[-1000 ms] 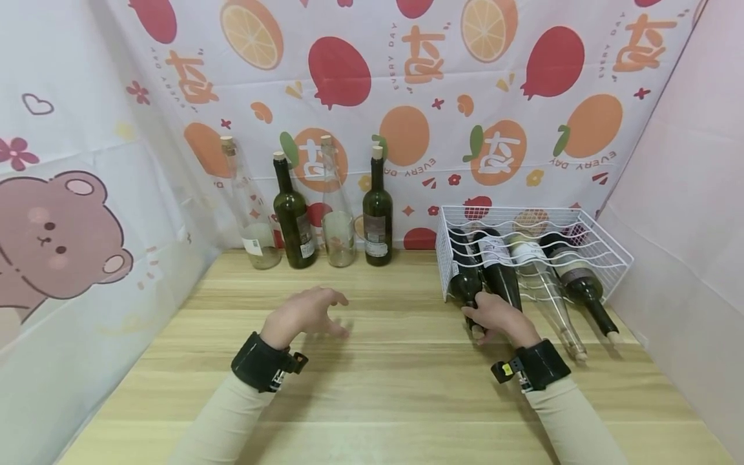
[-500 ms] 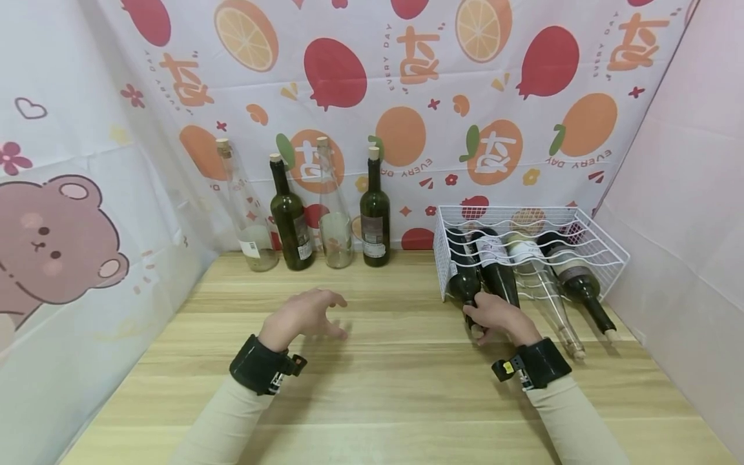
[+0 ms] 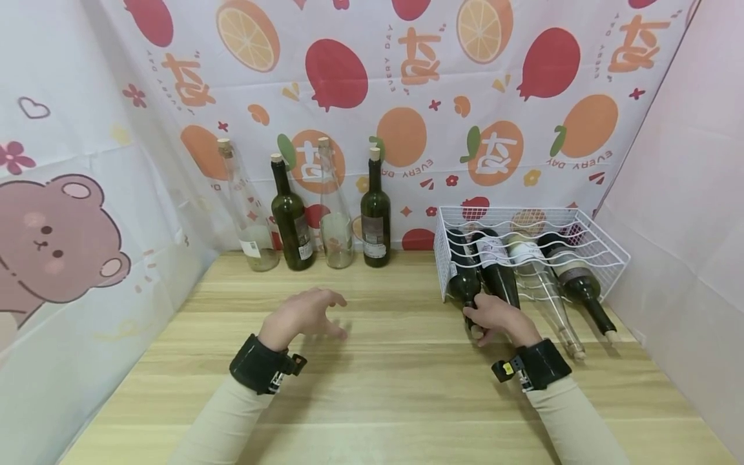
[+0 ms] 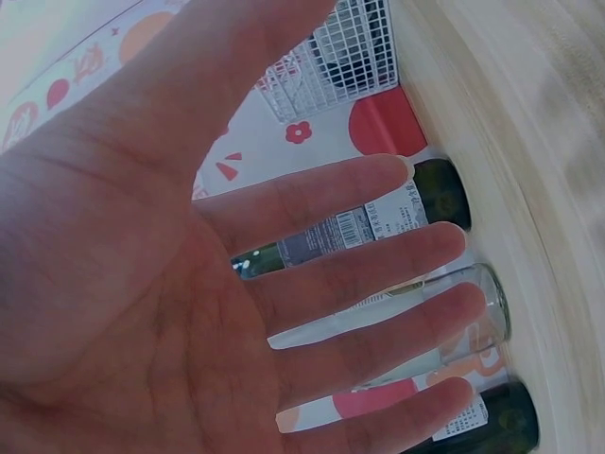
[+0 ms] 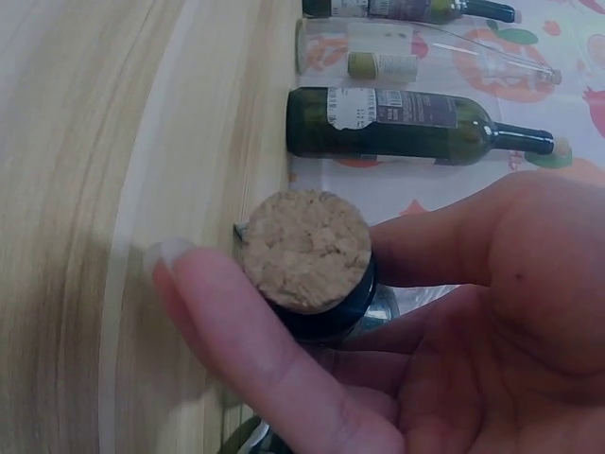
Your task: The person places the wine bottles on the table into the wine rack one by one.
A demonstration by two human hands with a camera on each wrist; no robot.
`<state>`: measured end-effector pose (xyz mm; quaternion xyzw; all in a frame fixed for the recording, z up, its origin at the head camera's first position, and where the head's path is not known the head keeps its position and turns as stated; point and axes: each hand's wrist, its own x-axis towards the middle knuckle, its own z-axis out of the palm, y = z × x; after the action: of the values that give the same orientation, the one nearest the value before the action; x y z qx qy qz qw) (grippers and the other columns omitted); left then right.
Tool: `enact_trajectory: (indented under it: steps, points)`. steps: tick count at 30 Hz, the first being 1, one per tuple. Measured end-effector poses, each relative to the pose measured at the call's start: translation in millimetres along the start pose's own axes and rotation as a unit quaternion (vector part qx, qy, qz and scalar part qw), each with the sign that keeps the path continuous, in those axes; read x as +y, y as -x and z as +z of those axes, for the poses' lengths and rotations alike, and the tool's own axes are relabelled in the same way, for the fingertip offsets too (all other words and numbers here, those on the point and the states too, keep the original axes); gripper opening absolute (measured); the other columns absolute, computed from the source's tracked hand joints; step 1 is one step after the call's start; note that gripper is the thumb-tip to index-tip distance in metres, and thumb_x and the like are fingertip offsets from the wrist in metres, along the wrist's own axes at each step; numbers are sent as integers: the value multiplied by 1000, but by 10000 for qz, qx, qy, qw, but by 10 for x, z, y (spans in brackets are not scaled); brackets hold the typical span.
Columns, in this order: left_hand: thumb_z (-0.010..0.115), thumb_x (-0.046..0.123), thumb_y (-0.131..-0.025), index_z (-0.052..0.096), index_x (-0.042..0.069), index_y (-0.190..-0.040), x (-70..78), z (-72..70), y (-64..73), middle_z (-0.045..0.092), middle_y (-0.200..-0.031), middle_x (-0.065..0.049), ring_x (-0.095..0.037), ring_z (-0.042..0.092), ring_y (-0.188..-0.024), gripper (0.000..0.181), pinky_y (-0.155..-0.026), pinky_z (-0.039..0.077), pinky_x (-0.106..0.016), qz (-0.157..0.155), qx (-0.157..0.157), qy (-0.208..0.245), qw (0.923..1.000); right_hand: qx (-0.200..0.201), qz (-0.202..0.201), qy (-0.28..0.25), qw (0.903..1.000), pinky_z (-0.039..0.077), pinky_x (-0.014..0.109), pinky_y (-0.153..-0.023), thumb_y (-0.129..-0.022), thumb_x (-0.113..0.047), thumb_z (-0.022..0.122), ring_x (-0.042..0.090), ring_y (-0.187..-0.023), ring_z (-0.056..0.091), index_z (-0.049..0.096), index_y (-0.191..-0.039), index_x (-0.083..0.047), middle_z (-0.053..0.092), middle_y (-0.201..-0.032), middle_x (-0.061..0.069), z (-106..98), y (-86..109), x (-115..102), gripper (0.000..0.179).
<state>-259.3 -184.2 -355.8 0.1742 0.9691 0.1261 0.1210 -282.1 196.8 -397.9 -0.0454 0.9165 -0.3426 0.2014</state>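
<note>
My right hand (image 3: 498, 316) grips the neck of a dark green wine bottle (image 3: 465, 282), the leftmost one lying in the white wire rack (image 3: 616, 260). Its cork (image 5: 308, 251) faces the camera in the right wrist view, between the thumb and fingers. Beside it in the rack lie another dark bottle (image 3: 501, 274), a clear bottle (image 3: 549, 290) and a dark bottle (image 3: 583, 284) at the right, necks toward me. Over the table's middle my left hand (image 3: 303, 316) holds nothing, its fingers (image 4: 378, 265) spread apart in the left wrist view.
Along the back stand a clear bottle (image 3: 260, 248), a green bottle (image 3: 293, 226), a second clear bottle (image 3: 337, 239) and another green bottle (image 3: 376, 223), all corked. Printed cloth (image 3: 349, 71) hangs behind the wooden table (image 3: 372, 400) and at both sides.
</note>
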Motion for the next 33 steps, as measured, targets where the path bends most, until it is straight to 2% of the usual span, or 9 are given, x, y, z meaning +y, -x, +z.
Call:
enact_trajectory:
  steps: [6, 15, 29, 33]
  points:
    - [89, 41, -78, 67, 12, -134, -2, 8, 9, 68, -135, -15, -35, 61, -126, 66, -102, 52, -58, -9, -19, 9, 10000, 65, 83, -206, 9997, 64, 35, -60, -108, -16, 48, 21, -58, 69, 48, -100, 2, 50, -79, 9, 33, 1, 1, 19]
    - [89, 40, -77, 67, 11, -134, -11, 15, -13, 68, -133, -15, -35, 62, -125, 68, -101, 53, -57, 55, 12, -26, 10000, 142, -138, 0, 9998, 63, 33, -57, -107, -15, 49, 20, -55, 70, 47, -95, 1, 50, -80, 9, 17, -9, 15, 19]
    - [89, 40, -77, 68, 11, -133, -14, 18, -11, 69, -133, -15, -35, 62, -124, 67, -101, 53, -56, 61, 41, -35, 10000, 127, 7, 103, 9999, 63, 33, -56, -107, -16, 50, 19, -57, 70, 49, -109, 7, 51, -83, 10, 23, -11, -13, 23]
    - [89, 40, -77, 68, 11, -133, -12, 18, -8, 69, -133, -15, -35, 63, -123, 66, -101, 53, -56, 64, 41, -38, 10000, 207, 15, 172, 9996, 62, 32, -57, -106, -17, 51, 18, -55, 70, 51, -106, 6, 53, -83, 10, 34, -9, -13, 22]
